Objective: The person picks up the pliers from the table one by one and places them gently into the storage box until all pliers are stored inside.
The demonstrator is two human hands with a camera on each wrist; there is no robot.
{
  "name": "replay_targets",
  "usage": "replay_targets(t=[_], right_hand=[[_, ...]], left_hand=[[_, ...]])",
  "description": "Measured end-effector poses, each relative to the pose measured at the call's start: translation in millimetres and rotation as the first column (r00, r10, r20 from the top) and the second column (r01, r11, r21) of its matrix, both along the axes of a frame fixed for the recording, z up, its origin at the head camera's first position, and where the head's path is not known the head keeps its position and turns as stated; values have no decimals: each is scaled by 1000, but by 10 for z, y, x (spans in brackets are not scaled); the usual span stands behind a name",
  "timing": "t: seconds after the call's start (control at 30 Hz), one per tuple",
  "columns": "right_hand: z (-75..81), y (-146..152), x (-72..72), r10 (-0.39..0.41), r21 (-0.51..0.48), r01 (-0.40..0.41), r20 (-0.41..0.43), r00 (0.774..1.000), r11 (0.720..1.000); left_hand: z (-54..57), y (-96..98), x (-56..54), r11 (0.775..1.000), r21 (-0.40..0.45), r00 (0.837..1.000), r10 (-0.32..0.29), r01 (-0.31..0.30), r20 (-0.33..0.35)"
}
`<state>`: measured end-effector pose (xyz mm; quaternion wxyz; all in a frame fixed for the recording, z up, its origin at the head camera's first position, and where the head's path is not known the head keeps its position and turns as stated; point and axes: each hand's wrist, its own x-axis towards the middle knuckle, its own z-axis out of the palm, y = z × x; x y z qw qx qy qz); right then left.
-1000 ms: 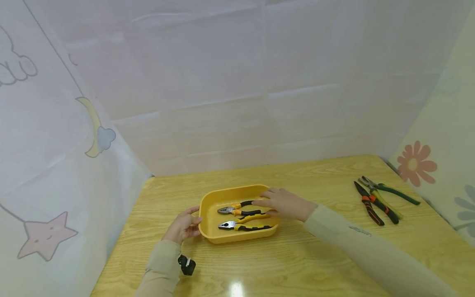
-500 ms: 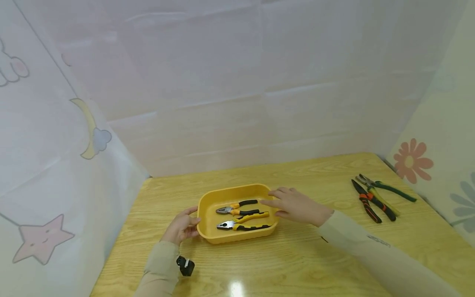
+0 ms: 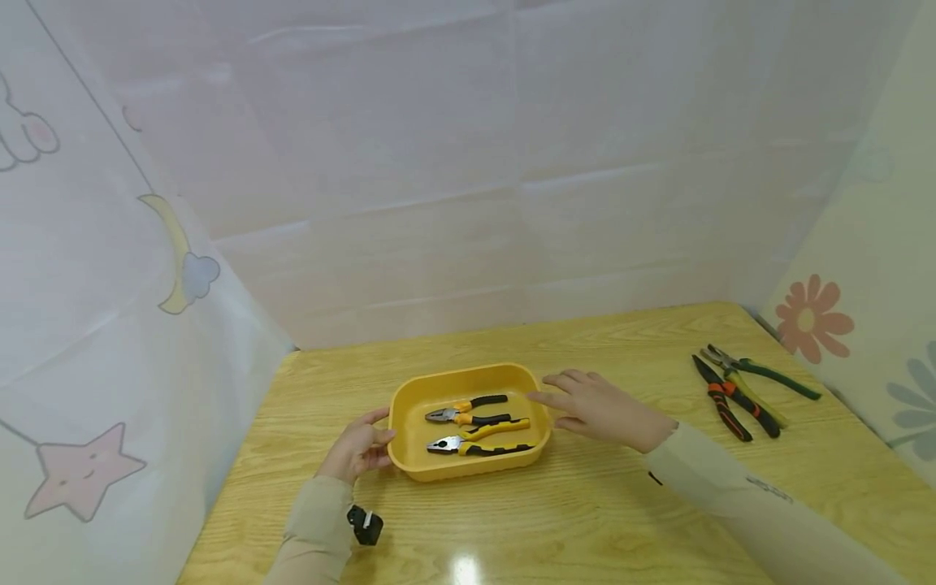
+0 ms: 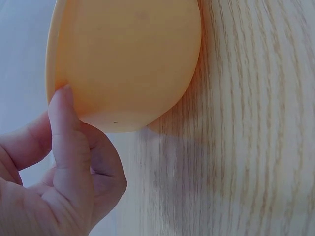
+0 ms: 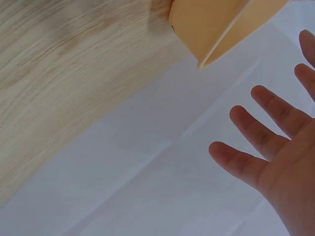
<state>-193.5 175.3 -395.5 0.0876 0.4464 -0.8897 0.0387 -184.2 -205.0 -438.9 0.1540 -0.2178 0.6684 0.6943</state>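
In the head view a yellow plastic tray (image 3: 468,471) stands on the wooden table. My left hand (image 3: 356,448) pinches its left end; in the left wrist view the thumb (image 4: 66,128) lies over the rim. Inside the tray lie two pairs of combination pliers, jaws to the left. The farther pliers (image 3: 463,418) have black and orange handles, the nearer pliers (image 3: 471,448) yellow and black ones. My right hand (image 3: 595,410) hovers by the tray's right end, holding nothing. The right wrist view shows its fingers (image 5: 241,164) spread and apart from the tray (image 5: 206,29).
On the table's right side, long-nose pliers (image 3: 720,394) with black and red handles lie against or over green-handled pliers (image 3: 778,378). A hanging cloth (image 3: 512,268) rises behind the table's back edge. A small black device (image 3: 366,525) sits at the left wrist.
My right hand has drawn back to the right, from above the pliers' handles to beside the tray's right end. The left hand keeps its pinch on the tray.
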Motion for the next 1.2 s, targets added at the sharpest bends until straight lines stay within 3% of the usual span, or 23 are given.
replay_targets(t=[0.23, 0.6, 0.9, 1.2], right_hand=[[4, 53, 12, 3, -12, -3, -47, 999, 1000], [25, 128, 90, -29, -15, 28, -51, 998, 999], [54, 230, 142, -127, -43, 127, 8, 992, 991], [64, 338, 177, -142, -132, 144, 24, 990, 981]], left_hand=[[9, 2, 27, 1000, 10, 1000, -4, 5, -12], [-14, 1, 27, 1000, -2, 1000, 3, -3, -1], [-7, 0, 24, 1000, 3, 1000, -1, 1, -14], [-9, -4, 22, 1000, -3, 1000, 0, 0, -13]])
